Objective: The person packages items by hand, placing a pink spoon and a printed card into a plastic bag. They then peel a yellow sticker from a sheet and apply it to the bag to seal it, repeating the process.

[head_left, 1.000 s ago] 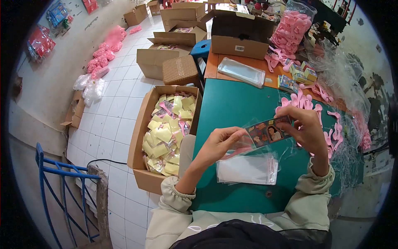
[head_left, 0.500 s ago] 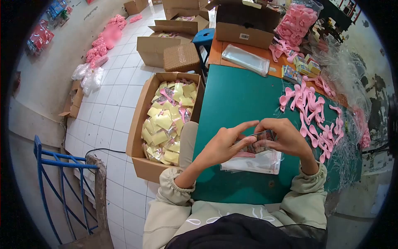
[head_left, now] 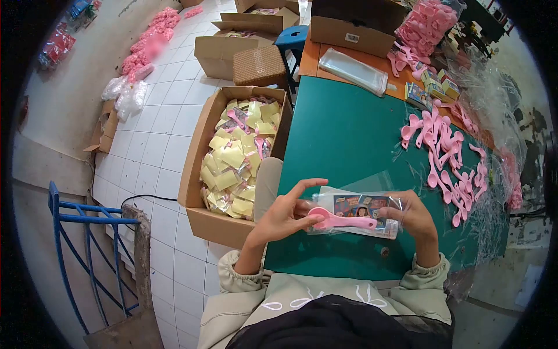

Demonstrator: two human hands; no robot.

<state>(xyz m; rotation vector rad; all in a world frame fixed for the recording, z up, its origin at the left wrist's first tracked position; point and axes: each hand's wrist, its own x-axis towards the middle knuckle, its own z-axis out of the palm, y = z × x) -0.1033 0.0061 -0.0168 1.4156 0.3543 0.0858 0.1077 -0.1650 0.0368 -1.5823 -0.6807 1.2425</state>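
My left hand (head_left: pixel 289 215) holds the bowl end of a pink spoon (head_left: pixel 343 221), thumb on top. The spoon lies along the lower edge of a printed card (head_left: pixel 356 206) in a clear plastic bag (head_left: pixel 376 185). My right hand (head_left: pixel 411 214) pinches the right side of the bag and card. Beneath them a stack of clear bags (head_left: pixel 386 232) lies on the green table top (head_left: pixel 343 134). Whether the spoon is inside the bag I cannot tell.
Loose pink spoons (head_left: pixel 444 142) cover the table's right side, near small card packs (head_left: pixel 418 96) and a bag stack (head_left: pixel 353 71). An open carton (head_left: pixel 195 168) of filled packets stands left of the table. Crumpled plastic (head_left: pixel 494 116) lies right.
The hands have moved apart and the printed card now lies flat in view in the bag, with the pink spoon along it. The camera view has shifted slightly.
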